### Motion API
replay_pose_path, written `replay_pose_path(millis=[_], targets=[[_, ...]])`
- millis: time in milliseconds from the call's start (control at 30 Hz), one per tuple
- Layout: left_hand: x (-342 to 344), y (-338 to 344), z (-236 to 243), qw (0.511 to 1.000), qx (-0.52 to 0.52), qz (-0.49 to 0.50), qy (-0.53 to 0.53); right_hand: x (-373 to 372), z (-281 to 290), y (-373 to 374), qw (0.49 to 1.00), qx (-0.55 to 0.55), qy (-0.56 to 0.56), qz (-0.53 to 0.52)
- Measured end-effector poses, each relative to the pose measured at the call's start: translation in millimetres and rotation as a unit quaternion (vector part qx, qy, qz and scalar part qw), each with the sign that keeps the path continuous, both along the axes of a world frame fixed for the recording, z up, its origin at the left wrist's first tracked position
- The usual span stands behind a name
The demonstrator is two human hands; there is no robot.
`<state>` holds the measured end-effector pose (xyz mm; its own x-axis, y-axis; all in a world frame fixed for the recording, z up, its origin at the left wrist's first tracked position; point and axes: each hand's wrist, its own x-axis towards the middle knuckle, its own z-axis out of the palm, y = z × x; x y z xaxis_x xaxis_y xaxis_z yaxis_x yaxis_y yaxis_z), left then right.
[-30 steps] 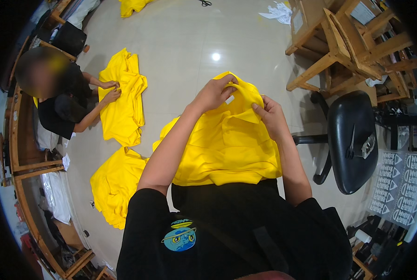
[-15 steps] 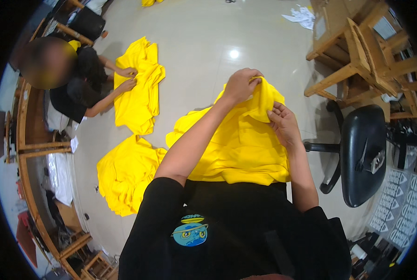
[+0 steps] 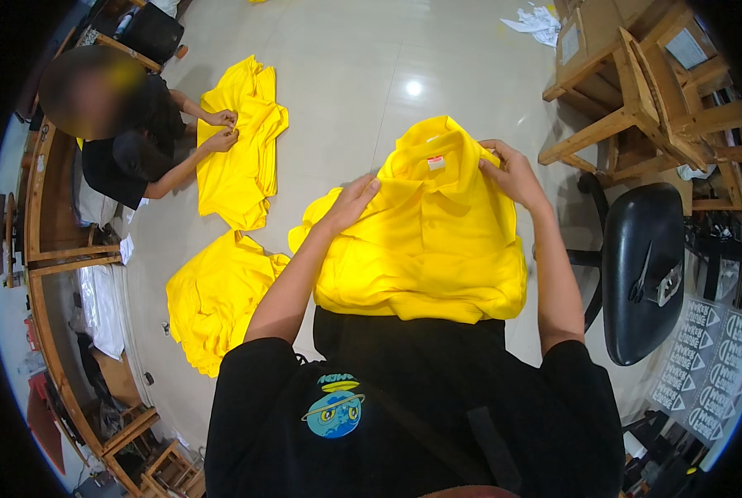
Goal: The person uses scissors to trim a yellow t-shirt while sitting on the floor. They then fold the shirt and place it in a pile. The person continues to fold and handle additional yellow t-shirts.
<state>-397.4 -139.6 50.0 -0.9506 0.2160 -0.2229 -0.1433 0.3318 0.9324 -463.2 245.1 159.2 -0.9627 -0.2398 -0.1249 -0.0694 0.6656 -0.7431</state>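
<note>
A yellow polo shirt [image 3: 437, 241] lies in front of me on more yellow cloth, its collar spread at the far end and a small white-and-red label inside the neck. At the left shoulder, beside the collar, my left hand [image 3: 350, 206] is closed on the fabric. My right hand [image 3: 514, 174] pinches the cloth at the right shoulder, thumb on top. Some fingertips of both hands are hidden by the shirt.
To the left are a heap of yellow cloth [image 3: 221, 303] and a stack of yellow garments [image 3: 238, 149], handled by a seated person [image 3: 130, 162]. On the right, a black chair [image 3: 643, 307] holds scissors [image 3: 639, 286]. Wooden furniture [image 3: 636, 108] stands beyond it.
My left hand has moved back toward the left shoulder and my right hand outward to the right. The collar, folded and lifted between them before, now lies open with its label showing.
</note>
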Motion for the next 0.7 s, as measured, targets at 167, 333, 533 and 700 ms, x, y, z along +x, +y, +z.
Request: replay_pose_path(millis=[167, 333, 533, 700], targets=[[-9.2, -19.3, 19.9, 0.99, 0.003, 0.052, 0.133, -3.8, 27.7, 12.9, 0.999, 0.049, -0.016, 0.02], [-13.1, -37.2, 58.9, 0.999, -0.015, 0.004, 0.039, 5.3, 31.9, 11.5, 0.995, 0.002, -0.097, 0.029], [-40.1, -32.6, 67.4, 0.984, -0.151, -0.039, 0.082, -10.9, 26.0, 11.8, 0.999, 0.005, -0.024, 0.033], [-50.1, 4.2, 78.8, 0.988, -0.011, -0.087, 0.127, -12.5, -0.6, 0.0, 0.987, 0.067, 0.147, -0.009]])
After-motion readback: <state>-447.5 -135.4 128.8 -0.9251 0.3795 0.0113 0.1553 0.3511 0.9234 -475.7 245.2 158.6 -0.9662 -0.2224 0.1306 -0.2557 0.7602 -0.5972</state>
